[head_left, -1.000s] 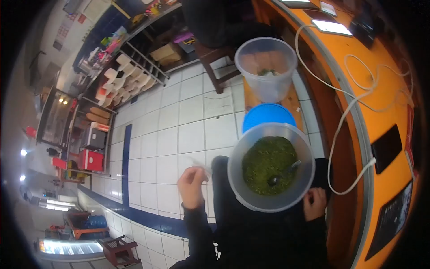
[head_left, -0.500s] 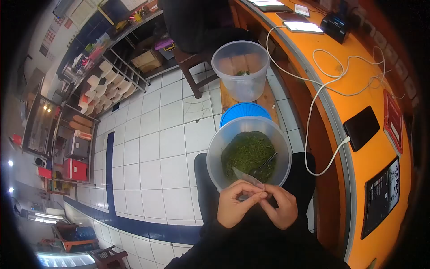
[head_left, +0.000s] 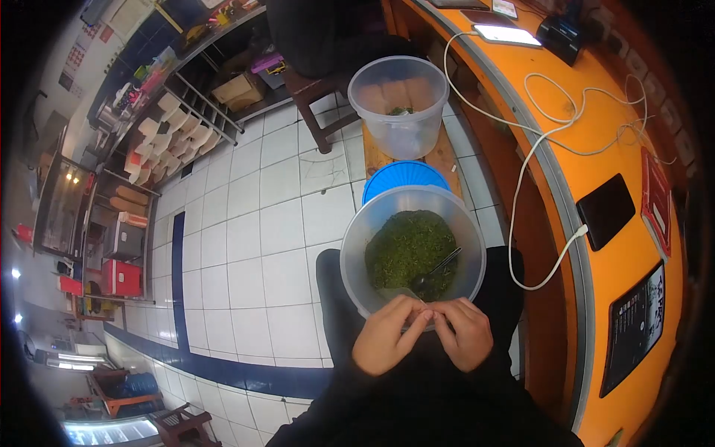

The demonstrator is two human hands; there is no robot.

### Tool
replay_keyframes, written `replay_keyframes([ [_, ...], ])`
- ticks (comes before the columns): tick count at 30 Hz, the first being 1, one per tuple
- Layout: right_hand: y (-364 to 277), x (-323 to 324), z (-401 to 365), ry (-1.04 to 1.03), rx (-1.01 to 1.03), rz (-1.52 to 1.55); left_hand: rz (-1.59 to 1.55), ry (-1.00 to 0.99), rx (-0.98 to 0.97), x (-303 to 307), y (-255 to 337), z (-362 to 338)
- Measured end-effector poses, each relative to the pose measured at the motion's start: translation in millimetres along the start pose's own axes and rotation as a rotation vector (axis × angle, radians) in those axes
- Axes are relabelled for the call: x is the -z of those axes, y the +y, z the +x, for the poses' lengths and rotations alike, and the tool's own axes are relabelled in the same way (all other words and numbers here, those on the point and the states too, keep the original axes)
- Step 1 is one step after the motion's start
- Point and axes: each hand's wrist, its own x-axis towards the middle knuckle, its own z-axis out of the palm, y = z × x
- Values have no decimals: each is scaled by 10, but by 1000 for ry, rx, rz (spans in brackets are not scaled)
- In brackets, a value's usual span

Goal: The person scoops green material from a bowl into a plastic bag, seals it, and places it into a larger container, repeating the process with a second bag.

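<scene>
At lower center, the left hand (head_left: pixel 389 335) and the right hand (head_left: pixel 463 334) pinch a small clear plastic piece (head_left: pixel 410 295) between thumbs and fingers, fingertips nearly meeting over the near rim of a translucent tub (head_left: pixel 477 277). The tub, at center between the person's knees, contains a green chopped mass (head_left: pixel 410 249) with a dark spoon (head_left: pixel 436 272) resting in it. Beyond it lie a blue lid (head_left: pixel 404 179) and, at upper center, a second translucent tub (head_left: pixel 402 130) on a wooden bench (head_left: pixel 445 160).
</scene>
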Motion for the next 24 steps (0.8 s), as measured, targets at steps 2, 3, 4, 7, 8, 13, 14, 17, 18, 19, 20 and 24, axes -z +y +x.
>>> replay_keyframes([
  [2,-7,-63,26,93,73,-137,89,7,-20,-25,-23,0],
  [3,9,-90,31,91,71,-136,150,-12,-57,-31,-60,14],
  [4,27,-115,34,76,86,-237,210,-32,-94,-34,-90,23],
  [7,2,-114,73,36,130,-375,124,-69,-58,-19,-129,51],
  [8,-11,-109,77,11,154,-410,124,-72,-59,-28,-154,50],
  [13,76,-135,61,92,126,-411,160,132,-88,-77,-177,4],
  [14,99,-117,75,133,90,-437,160,134,-90,-107,-185,-7],
  [17,71,-100,125,138,66,-422,175,177,-103,-166,-200,-34],
  [18,63,-113,128,139,63,-423,129,213,-58,-154,-183,-21],
  [19,56,-132,123,128,81,-417,83,246,-13,-143,-174,-18],
  [20,57,-146,122,119,101,-412,83,242,-15,-121,-181,-14],
  [24,73,-163,116,133,275,-332,66,242,109,-73,-180,4],
])
